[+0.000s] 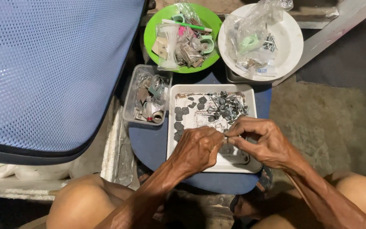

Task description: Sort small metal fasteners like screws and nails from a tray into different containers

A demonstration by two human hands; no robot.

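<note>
A blue mesh chair back (pixel 51 72) fills the left side. Below it, a white rectangular tray (pixel 172 140) sits on a blue round stool (pixel 149 144), holding flat dark discs (pixel 178 118) and a tangle of grey metal screws (pixel 227 106). Over the tray, the left hand (pixel 198 148) and right hand (pixel 261 142) meet, fingertips pressed together, pinching a thin, pale, small pin (pixel 225 136) between them.

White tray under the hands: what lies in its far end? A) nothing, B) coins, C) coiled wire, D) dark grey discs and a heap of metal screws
D: the white tray holds dark grey discs on its left and a heap of metal screws on its right.
</note>
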